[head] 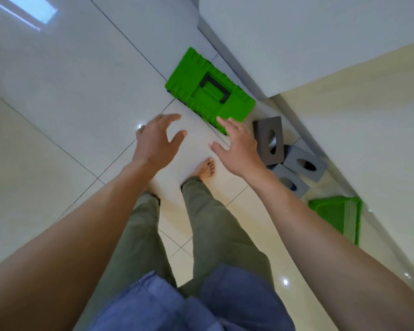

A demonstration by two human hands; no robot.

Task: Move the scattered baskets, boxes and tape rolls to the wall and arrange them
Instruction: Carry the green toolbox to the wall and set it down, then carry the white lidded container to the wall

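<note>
We can read no text, label, brand, number or sign in this view. The green box (189, 75) by the wall shows us only moulded ridges and a dark handle. The grey boxes (267, 132) beside it have plain faces with oval openings, and the green basket (332, 216) carries no lettering that we can make out.

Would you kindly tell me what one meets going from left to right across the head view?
Left hand → bright green plastic toolbox with a black handle → dark grey rectangular box with an oval opening → green basket at the wall.
</note>
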